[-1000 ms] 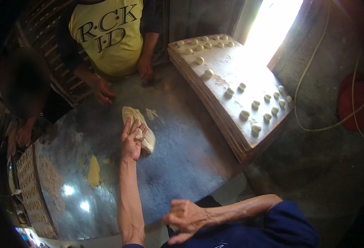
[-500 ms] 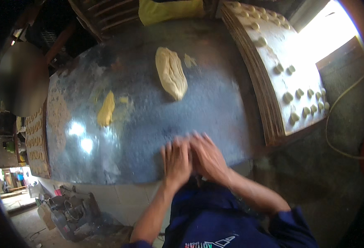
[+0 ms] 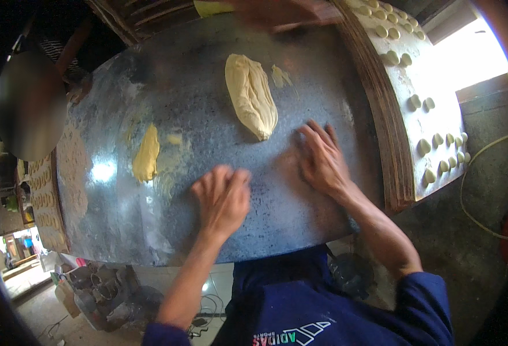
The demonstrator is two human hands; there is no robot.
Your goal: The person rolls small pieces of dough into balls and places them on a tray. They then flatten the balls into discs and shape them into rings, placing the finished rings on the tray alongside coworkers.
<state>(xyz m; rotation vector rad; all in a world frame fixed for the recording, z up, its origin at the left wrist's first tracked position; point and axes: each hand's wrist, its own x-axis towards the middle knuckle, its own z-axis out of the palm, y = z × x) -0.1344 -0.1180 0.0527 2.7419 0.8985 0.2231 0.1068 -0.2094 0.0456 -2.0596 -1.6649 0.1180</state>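
My left hand is low over the metal worktop, right of a yellow smear of soft dough or fat. Its fingers are bent and blurred, their tips hidden, so what it holds, if anything, is unclear. My right hand is open, fingers apart and slightly curved, at the lower right of a long pale folded dough lump, not on it. A thin pale scrap lies beside that lump.
A stack of wooden boards holds several small dough balls at right. A board of shaped pieces stands at left. A co-worker's blurred arm reaches along the far edge; another person is at left. A cable hangs at right.
My left hand left the dough lump and met my right hand at the near edge; now both are apart, my right farther forward. The view has shifted.
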